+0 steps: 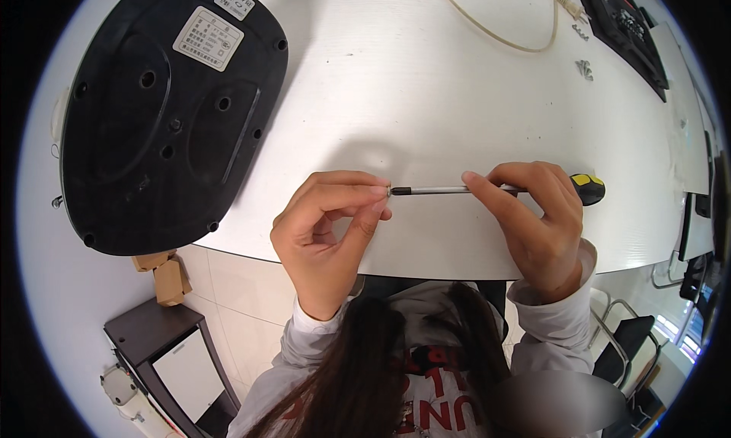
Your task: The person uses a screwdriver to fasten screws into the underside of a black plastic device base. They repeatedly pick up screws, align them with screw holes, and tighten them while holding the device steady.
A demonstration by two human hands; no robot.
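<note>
The screwdriver is over the near part of the white table, and its long axis runs from left to right, almost parallel with the table edge in front of the person. Its dark tip points to the left and meets a small metal piece at the fingertips of the left hand; whether the tip sits inside this piece or only touches it, I cannot tell. I judge that this meeting of tip and piece, on one line with the shaft, is the relation which matters most. The left hand is the nearer one to the tip: its thumb and fingers are pinched nearly together, with the piece between them. The right hand is toward the other end, its thumb and bent fingers closed around the shaft, while the black and yellow handle shows behind it, to the right. Further out, a large black base lies to the left of the left hand, well apart from it, with a face full of holes upward. On the far right side are some loose screws and a pale cable.
</note>
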